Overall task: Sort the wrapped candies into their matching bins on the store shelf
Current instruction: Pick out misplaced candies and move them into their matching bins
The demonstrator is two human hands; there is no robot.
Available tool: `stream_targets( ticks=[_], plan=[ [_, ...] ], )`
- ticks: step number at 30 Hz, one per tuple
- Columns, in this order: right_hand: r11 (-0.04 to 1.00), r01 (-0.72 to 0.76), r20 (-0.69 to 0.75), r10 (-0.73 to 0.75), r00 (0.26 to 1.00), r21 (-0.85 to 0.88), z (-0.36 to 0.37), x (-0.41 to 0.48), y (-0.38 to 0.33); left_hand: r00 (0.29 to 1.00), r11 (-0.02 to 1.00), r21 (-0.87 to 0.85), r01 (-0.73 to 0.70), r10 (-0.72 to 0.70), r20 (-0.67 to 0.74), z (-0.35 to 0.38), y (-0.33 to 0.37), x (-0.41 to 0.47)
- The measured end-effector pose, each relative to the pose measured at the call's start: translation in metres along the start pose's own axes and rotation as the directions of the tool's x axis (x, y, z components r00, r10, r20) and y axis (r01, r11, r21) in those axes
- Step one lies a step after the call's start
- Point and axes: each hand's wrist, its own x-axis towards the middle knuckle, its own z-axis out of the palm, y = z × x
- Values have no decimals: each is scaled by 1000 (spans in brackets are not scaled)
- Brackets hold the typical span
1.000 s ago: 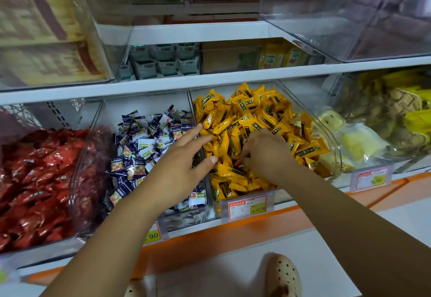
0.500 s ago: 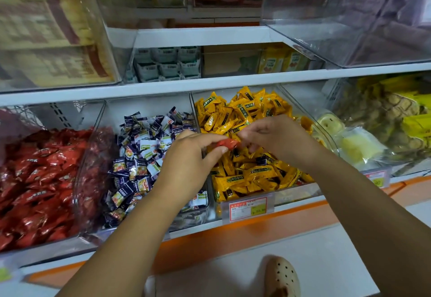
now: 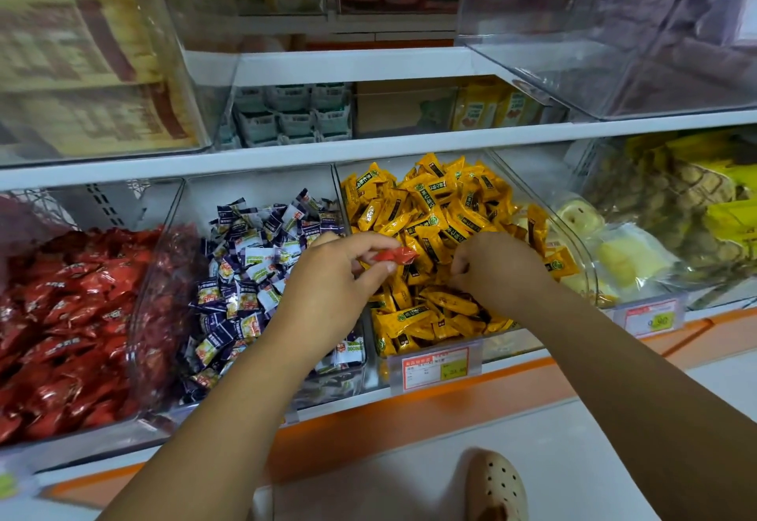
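My left hand (image 3: 332, 287) pinches a red wrapped candy (image 3: 395, 255) between thumb and fingers, above the left edge of the yellow candy bin (image 3: 581, 266). My right hand (image 3: 495, 270) hovers over the yellow candies (image 3: 434, 209) with its fingers curled; nothing shows in its grip. Left of that bin stands a clear bin of dark blue and white candies (image 3: 250, 275). Further left, another clear bin holds red candies (image 3: 61, 316).
Price tags (image 3: 434, 367) hang on the bin fronts above an orange shelf edge (image 3: 368, 434). Bins of pale and yellow packaged snacks (image 3: 663, 217) stand at the right. Upper shelves carry more clear bins and boxes. My beige shoe (image 3: 495, 483) shows on the floor.
My right hand pulled the red candy out of the yellow bin and passed it to my left hand. It has now let go and moved right, while my left hand keeps the candy.
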Motion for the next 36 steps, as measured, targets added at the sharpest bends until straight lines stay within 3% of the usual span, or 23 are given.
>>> stream_targets(
  ticks=[4,7,11,16,20,28,32,34,36],
  plan=[
    [992,-4,57,-3,998,125,-7,-1,3,1000,999,-31,16,-16,-3,-2,-2,1],
    [946,39,-82,-13,997,322,-15,-4,3,1000,998,-56,19,-20,-22,-4,-4,1],
    [752,142,-220,3,976,643,-26,-8,-16,997,996,-86,27,-33,-69,-15,-6,-2],
    [474,161,-165,-35,986,865,-32,-6,-57,986,996,-71,58,-69,-154,-46,-13,-15],
    [357,148,-117,-106,987,923,-22,-2,-92,962,992,-49,118,-126,-241,-83,-35,-27],
    [488,214,-164,-145,976,846,0,12,-130,860,968,-17,249,-229,-456,-154,-81,-58],
    [524,261,-195,-179,964,810,5,14,-140,766,931,9,365,-296,-571,-180,-103,-68],
    [531,266,-200,-179,963,804,6,12,-142,774,909,42,416,-329,-541,-187,-113,-70],
    [530,279,-212,-185,960,801,6,10,-142,820,890,67,450,-382,-427,-188,-119,-73]
  ],
)
